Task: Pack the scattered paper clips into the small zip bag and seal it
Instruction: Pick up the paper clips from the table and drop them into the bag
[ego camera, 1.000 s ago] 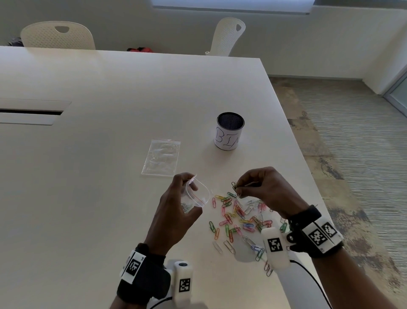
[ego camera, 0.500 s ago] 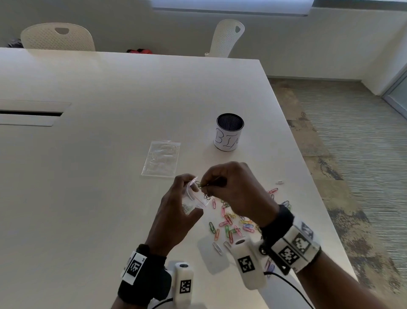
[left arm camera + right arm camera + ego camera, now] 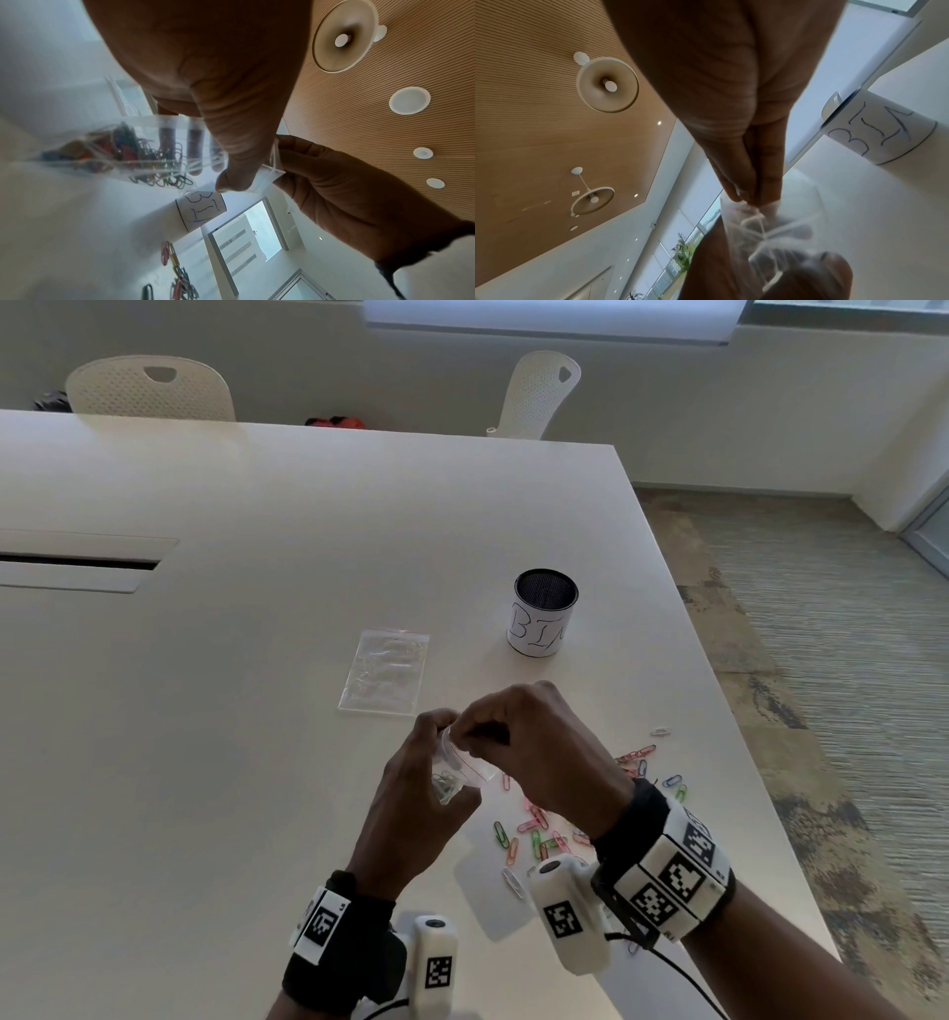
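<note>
My left hand (image 3: pixel 421 798) holds a small clear zip bag (image 3: pixel 464 765) above the table, thumb on its front (image 3: pixel 231 142). Several coloured paper clips (image 3: pixel 151 154) lie inside the bag. My right hand (image 3: pixel 524 742) has its fingertips (image 3: pixel 746 192) pinched together at the bag's mouth (image 3: pixel 757 215). The clips it carried are hidden between the fingers. More loose paper clips (image 3: pixel 534 834) lie scattered on the table under and to the right of my hands, and they also show in the left wrist view (image 3: pixel 180 282).
A second clear zip bag (image 3: pixel 385 672) lies flat on the white table (image 3: pixel 205 711), beyond my hands. A mesh cup labelled BIN (image 3: pixel 544 621) stands behind and to the right. The table's right edge (image 3: pixel 719 690) is close, and two chairs (image 3: pixel 149 387) stand at the far side.
My right hand lifted clips from the pile and moved left to the bag's mouth. The left hand kept the bag in about the same place.
</note>
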`<state>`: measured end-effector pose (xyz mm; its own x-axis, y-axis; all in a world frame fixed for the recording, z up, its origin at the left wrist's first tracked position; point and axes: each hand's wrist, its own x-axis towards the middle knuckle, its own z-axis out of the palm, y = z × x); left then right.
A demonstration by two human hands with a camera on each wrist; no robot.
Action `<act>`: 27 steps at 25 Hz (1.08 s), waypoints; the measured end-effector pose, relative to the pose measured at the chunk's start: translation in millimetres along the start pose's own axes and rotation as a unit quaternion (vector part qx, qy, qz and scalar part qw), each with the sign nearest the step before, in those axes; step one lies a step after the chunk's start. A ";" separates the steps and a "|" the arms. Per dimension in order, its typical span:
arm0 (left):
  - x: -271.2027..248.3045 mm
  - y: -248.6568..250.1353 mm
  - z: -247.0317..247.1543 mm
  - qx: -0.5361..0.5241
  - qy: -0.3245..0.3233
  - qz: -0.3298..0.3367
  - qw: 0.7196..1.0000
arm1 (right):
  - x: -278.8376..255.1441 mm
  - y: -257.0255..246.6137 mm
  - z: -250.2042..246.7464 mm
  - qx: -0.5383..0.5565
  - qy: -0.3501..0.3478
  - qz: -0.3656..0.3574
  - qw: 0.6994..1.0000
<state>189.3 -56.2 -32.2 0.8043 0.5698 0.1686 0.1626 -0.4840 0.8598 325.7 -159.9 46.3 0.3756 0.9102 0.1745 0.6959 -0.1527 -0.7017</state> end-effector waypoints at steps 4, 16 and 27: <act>1.1 -1.7 0.2 0.000 -0.003 0.014 1.000 | -1.1 16.3 -20.8 0.009 0.053 0.030 0.998; 2.5 -4.2 1.1 0.008 0.000 0.028 1.000 | -17.4 91.5 1.7 -0.093 -0.099 0.103 0.985; 2.0 -5.2 -0.1 0.006 0.003 0.023 1.000 | -15.2 99.5 -0.7 -0.162 -0.164 0.064 0.971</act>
<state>189.9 -52.5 -36.3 0.8072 0.5513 0.2109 0.1327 -0.5177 0.8452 389.8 -189.1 -25.7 0.2943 0.9410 -0.1671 0.8325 -0.3383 -0.4388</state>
